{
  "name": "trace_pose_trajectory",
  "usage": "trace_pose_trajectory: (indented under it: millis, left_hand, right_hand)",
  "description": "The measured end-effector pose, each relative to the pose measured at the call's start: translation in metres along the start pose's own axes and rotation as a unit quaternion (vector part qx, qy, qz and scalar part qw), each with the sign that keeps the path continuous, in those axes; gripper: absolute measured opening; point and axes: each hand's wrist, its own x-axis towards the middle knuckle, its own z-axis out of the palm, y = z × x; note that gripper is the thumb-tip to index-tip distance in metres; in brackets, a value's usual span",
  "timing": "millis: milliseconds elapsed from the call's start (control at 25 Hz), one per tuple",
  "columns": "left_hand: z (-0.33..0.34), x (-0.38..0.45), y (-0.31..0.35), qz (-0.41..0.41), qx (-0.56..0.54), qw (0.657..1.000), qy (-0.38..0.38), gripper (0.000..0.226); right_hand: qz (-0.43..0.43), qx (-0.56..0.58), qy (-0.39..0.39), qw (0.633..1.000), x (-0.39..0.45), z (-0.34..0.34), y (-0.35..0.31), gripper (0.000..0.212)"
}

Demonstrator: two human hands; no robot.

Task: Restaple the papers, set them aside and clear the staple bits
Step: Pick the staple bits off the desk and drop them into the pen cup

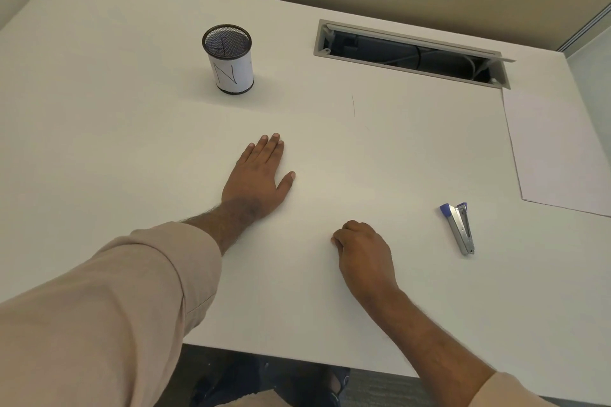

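White desk (pixel 132 142) laminate is filling most of the frame, and I am working on it bare-handed. My left hand (pixel 256 178) is lying flat at centre frame, fingers together, thumb splayed, palm down, gripping nothing. My right hand (pixel 360 254) is sitting lower centre-right, fingers curled under toward the surface in a pinch or loose fist; whether a staple bit is caught under the fingertips I cannot tell, since they are hidden and any bits are too small to see vs. the white top.

Papers (pixel 558 155) are lying at the right edge of the frame, well apart from both hands, so I am judging the set-aside step done. Stapler (pixel 459 228) is lying on its side, right of my right hand, not touching it. Mesh cup (pixel 228 59) w/ paper label is standing upright at upper centre-left; cable slot (pixel 410 53) is open at upper right.

Judged step: clearing staple bits.

Risks from here:
- Bits are blending w/ the desk; sweeping too fast is likely scattering them off the near edge.
- Pressing the flat palm onto a bent staple is risking a prick.
- Dragging bits toward the upper right is risking loss into the slot.
- Wide arm swing is risking a knock to the stapler or cup.
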Motion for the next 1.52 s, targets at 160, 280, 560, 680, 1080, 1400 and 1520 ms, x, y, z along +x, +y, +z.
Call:
trace_pose_trajectory:
  millis: [160,280,560,680,1080,1400,1520]
  left_hand:
    - [0.0,0.0,0.0,-0.001,-0.006,1.0,-0.002,0.069]
    - [0.0,0.0,0.0,-0.001,-0.01,1.0,0.003,0.068]
    - [0.0,-0.001,0.0,-0.004,-0.007,1.0,0.0,0.069]
    - [0.0,-0.001,0.001,0.0,-0.004,1.0,0.0,0.069]
    - [0.002,0.0,-0.001,0.003,-0.005,1.0,0.0,0.069]
    - [0.0,0.0,0.0,0.016,0.009,1.0,0.013,0.071]
    - [0.0,0.002,0.0,0.015,-0.005,1.0,0.008,0.071]
  right_hand:
    - [-0.036,-0.062,0.002,0.997,0.004,-0.005,-0.007,0.028]
    - [-0.085,-0.098,0.012,0.992,0.005,-0.009,-0.01,0.037]
    - [0.072,0.165,-0.028,0.983,0.015,-0.011,0.011,0.018]
    - [0.223,0.384,-0.003,0.896,0.016,-0.025,0.024,0.015]
    - [0.293,0.602,-0.048,0.742,0.019,-0.032,0.025,0.012]
    - [0.223,0.698,-0.106,0.672,0.086,-0.06,-0.017,0.009]
    - [0.178,0.682,-0.108,0.701,0.137,-0.078,-0.05,0.009]
